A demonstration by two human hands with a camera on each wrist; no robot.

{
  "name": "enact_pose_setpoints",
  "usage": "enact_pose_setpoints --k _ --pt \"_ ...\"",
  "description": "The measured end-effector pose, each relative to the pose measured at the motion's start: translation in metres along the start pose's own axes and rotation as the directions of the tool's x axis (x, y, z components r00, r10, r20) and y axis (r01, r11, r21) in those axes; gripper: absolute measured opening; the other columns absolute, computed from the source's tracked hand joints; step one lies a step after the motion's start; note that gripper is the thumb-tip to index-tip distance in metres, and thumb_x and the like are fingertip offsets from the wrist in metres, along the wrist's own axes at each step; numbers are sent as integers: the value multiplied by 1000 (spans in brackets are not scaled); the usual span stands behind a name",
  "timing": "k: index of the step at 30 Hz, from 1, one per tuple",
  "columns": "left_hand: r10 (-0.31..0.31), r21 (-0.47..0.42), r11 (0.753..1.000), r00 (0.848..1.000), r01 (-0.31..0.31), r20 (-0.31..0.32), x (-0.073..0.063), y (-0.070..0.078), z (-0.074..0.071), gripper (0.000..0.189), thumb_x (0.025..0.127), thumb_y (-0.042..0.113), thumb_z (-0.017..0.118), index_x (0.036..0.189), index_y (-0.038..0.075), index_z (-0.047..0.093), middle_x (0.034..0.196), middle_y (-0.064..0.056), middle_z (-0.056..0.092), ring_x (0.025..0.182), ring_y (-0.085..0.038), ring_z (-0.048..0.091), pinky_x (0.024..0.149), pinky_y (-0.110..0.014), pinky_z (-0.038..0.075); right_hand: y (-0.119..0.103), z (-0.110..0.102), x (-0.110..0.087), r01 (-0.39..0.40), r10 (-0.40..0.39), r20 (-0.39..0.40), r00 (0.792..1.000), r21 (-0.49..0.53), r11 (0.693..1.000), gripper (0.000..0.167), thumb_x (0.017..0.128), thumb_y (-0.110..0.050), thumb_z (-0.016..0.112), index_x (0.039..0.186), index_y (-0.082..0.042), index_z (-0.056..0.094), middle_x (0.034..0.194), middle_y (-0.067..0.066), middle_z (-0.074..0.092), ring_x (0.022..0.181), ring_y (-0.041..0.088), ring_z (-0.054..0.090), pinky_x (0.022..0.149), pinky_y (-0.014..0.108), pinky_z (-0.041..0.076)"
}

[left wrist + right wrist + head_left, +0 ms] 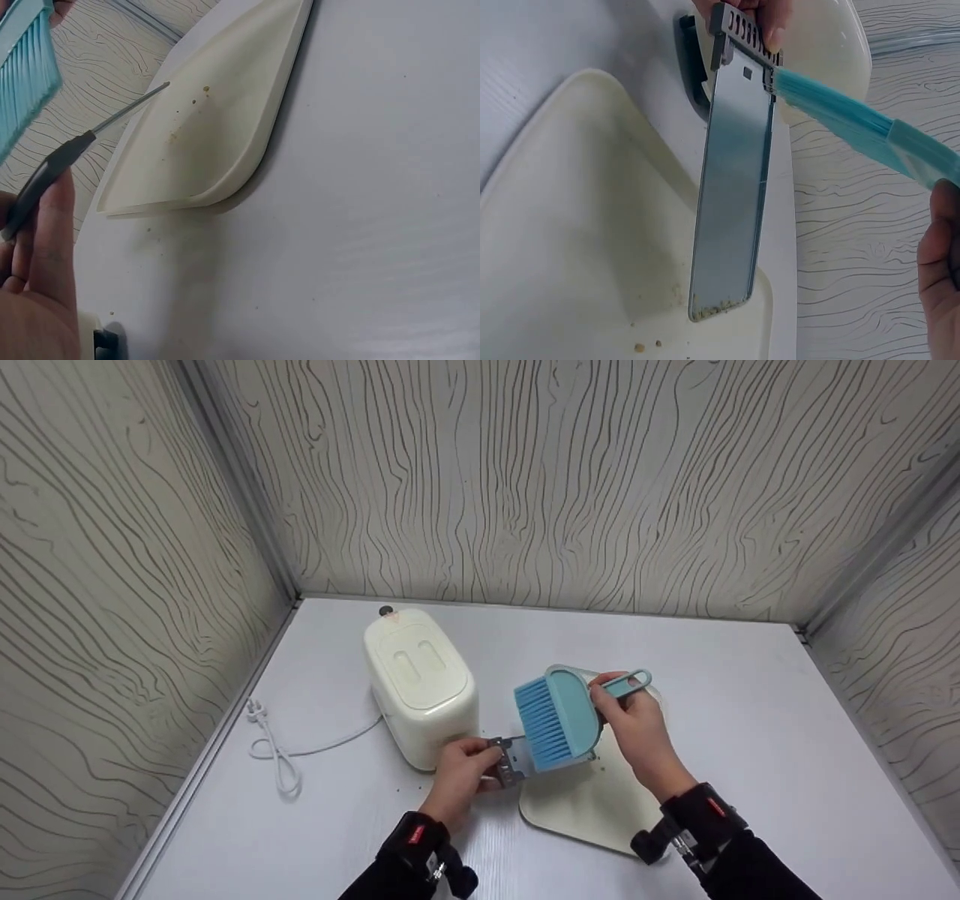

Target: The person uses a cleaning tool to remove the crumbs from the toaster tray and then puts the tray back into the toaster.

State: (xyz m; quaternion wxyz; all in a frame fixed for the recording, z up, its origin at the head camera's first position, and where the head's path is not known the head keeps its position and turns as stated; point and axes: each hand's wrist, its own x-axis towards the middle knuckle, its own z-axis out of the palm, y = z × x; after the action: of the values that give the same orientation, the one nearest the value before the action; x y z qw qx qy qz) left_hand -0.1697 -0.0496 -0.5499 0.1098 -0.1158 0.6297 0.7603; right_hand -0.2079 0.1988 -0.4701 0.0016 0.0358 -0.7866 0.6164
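My left hand (463, 776) pinches the grey slotted handle of a metal crumb tray (735, 180) between thumb and fingers. The tray reaches out over a shallow cream tray (555, 810) with a raised rim, and crumbs cling along its far end. My right hand (637, 727) grips the handle of a light blue brush (579, 712). In the right wrist view the bristles (832, 109) are right at the crumb tray's handle end. Beside my left hand stands a cream toaster (427, 690) with a two-slot top.
Loose crumbs (640, 347) lie in the cream tray, and a few more dot the white table (337, 825). The toaster's white cord with its plug (256, 710) lies to the left. Patterned panels (525, 487) wall in the table at the back and sides.
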Motion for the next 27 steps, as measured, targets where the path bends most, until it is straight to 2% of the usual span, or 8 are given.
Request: enact_pose_setpoints --k 5,10,17,22,27 --pt "5 -36 999 1000 -4 21 1 -1 3 24 93 8 67 112 -8 66 100 -17 70 84 -22 70 73 -34 64 0 9 -2 1 -3 41 999 57 998 26 105 -26 59 119 -3 58 102 12 60 89 19 60 78 27 54" --pt "12 -62 998 1000 -10 28 0 -1 6 22 93 6 66 109 -8 67 95 -16 71 80 -20 71 72 -35 64 4 13 -3 -11 6 69 998 76 997 25 105 -24 59 119 -3 57 104 11 62 91 19 60 78 27 55" --pt "-4 -48 999 999 6 37 0 1 8 23 94 9 67 111 -7 68 97 -16 71 83 -22 71 75 -36 64 14 16 -5 -64 63 75 995 8 998 25 105 -22 59 121 -4 58 107 12 63 93 21 58 76 26 53" --pt "-15 -34 999 999 17 32 -1 0 7 23 95 9 67 113 -6 68 99 -16 70 85 -22 70 75 -36 64 22 13 -6 -73 74 51 996 -10 997 22 105 -21 59 119 -4 59 105 11 63 93 20 57 76 26 52" --pt "-9 -42 999 999 11 44 -2 1 6 23 94 7 66 113 -7 67 98 -17 71 82 -22 70 74 -36 64 29 8 -7 -75 76 36 996 -26 997 26 104 -26 61 117 -3 59 99 9 62 89 18 58 74 26 53"
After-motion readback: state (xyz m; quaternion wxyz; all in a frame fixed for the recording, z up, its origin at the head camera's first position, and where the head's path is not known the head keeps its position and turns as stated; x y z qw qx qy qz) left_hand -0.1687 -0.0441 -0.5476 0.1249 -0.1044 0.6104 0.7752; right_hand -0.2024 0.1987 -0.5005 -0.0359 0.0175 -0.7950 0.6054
